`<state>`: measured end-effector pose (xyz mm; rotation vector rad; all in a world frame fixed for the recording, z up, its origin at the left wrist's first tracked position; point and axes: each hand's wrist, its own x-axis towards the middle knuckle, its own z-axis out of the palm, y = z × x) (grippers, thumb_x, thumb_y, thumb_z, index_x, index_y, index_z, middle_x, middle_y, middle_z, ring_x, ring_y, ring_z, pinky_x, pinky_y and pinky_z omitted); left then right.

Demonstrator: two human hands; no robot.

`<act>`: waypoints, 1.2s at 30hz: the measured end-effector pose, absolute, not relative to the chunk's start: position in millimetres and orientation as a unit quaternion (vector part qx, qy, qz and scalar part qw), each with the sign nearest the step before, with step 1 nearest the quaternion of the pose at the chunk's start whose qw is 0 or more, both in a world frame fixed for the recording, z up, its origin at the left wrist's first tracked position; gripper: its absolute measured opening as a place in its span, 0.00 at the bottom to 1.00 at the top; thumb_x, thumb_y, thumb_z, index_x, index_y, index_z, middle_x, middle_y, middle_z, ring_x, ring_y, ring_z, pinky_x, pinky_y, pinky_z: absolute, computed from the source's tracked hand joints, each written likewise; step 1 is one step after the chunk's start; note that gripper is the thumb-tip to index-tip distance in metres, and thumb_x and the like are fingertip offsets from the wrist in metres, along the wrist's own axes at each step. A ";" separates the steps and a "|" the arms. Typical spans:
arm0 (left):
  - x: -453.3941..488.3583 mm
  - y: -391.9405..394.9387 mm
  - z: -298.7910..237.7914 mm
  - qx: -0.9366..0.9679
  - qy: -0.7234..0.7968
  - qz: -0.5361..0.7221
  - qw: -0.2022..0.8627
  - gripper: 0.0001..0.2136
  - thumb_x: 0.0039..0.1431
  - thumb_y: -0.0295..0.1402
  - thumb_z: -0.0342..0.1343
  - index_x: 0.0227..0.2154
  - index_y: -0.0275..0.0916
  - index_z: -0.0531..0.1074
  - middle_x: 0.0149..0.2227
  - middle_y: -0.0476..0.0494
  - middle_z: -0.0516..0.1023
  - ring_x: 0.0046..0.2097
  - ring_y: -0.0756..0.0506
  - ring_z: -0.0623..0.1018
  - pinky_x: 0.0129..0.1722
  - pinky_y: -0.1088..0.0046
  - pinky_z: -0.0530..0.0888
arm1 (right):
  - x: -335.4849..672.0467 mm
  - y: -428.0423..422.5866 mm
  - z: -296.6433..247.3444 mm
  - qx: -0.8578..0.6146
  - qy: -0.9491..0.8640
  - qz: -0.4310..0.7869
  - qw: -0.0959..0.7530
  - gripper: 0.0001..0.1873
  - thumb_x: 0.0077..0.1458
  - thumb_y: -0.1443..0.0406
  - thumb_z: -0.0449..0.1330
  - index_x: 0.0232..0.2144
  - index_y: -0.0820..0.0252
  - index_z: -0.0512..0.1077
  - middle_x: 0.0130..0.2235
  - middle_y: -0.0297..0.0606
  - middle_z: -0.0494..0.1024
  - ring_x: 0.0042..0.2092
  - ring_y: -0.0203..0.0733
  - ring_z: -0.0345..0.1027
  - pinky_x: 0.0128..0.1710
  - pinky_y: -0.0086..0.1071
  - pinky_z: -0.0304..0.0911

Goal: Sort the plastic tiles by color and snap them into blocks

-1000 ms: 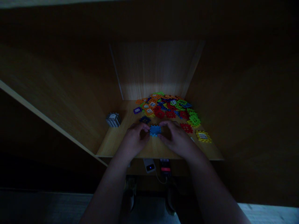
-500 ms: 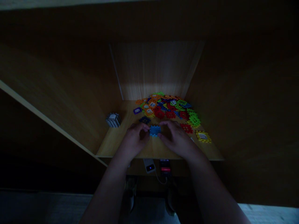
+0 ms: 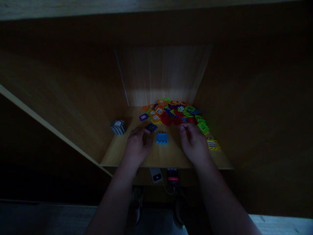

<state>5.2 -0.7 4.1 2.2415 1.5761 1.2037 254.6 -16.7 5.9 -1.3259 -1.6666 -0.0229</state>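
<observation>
A light blue square interlocking tile [image 3: 162, 138] with toothed edges lies flat on the wooden shelf between my two hands, touched by neither. My left hand [image 3: 137, 143] is open, thumb and index finger apart, its index fingertip at the edge of a dark blue tile [image 3: 151, 127]. To the right, my right hand [image 3: 195, 142] has its thumb and fingertips drawn together in front of the red tiles [image 3: 167, 119]. Whether anything is pinched there is hidden. A yellow tile with a white window insert [image 3: 213, 144] sits just right of that hand.
A heap of colored tiles [image 3: 172, 111] fills the back of the shelf [image 3: 117, 150]. At the left stands a grey-and-white cube of tiles [image 3: 118, 127]. Cabinet walls close in both sides. Below the front edge are a white device [image 3: 156, 175] and a phone [image 3: 173, 176] with a cable.
Both hands have come away from the light blue tile, which stays on the shelf. My right hand has moved right, over where a red tile lay; my left has shifted slightly left.
</observation>
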 end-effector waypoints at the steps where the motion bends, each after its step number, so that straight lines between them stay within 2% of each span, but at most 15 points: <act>1: 5.1 -0.7 3.7 0.747 0.526 0.400 0.075 0.11 0.61 0.23 0.60 0.44 0.42 0.79 0.46 0.41 0.84 0.51 0.36 0.82 0.55 0.53 0.79 | 254.4 -16.4 5.8 -0.546 -0.685 -0.011 0.483 0.12 0.75 0.57 0.53 0.46 0.52 0.75 0.45 0.44 0.83 0.48 0.55 0.78 0.50 0.48 0.70; 12: 7.7 -1.0 5.6 0.755 0.536 0.369 0.089 0.09 0.63 0.24 0.60 0.43 0.41 0.79 0.47 0.39 0.85 0.51 0.35 0.83 0.56 0.51 0.78 | 248.5 -15.4 9.1 -0.521 -0.749 0.010 0.409 0.08 0.72 0.62 0.57 0.39 0.52 0.74 0.42 0.41 0.83 0.47 0.54 0.77 0.50 0.47 0.69; 18: 7.1 -0.3 3.4 0.758 0.528 0.375 0.079 0.10 0.61 0.24 0.60 0.43 0.42 0.79 0.46 0.40 0.85 0.50 0.36 0.83 0.55 0.54 0.79 | 248.0 -15.0 8.3 -0.520 -0.755 0.023 0.399 0.09 0.72 0.63 0.57 0.38 0.53 0.75 0.41 0.41 0.83 0.46 0.53 0.77 0.51 0.46 0.69; 25: 8.2 0.6 2.4 0.753 0.540 0.363 0.097 0.09 0.64 0.24 0.59 0.44 0.40 0.79 0.47 0.39 0.85 0.52 0.37 0.83 0.57 0.54 0.78 | 247.8 -13.8 5.8 -0.522 -0.759 0.032 0.389 0.08 0.72 0.64 0.58 0.38 0.54 0.76 0.42 0.40 0.83 0.46 0.51 0.76 0.50 0.42 0.66; 36: 7.2 0.8 2.9 0.759 0.540 0.351 0.095 0.09 0.64 0.25 0.59 0.45 0.41 0.79 0.48 0.40 0.85 0.53 0.36 0.83 0.58 0.52 0.78 | 248.7 -12.1 2.8 -0.518 -0.764 0.034 0.384 0.08 0.73 0.64 0.59 0.38 0.54 0.77 0.41 0.39 0.82 0.46 0.50 0.75 0.50 0.41 0.66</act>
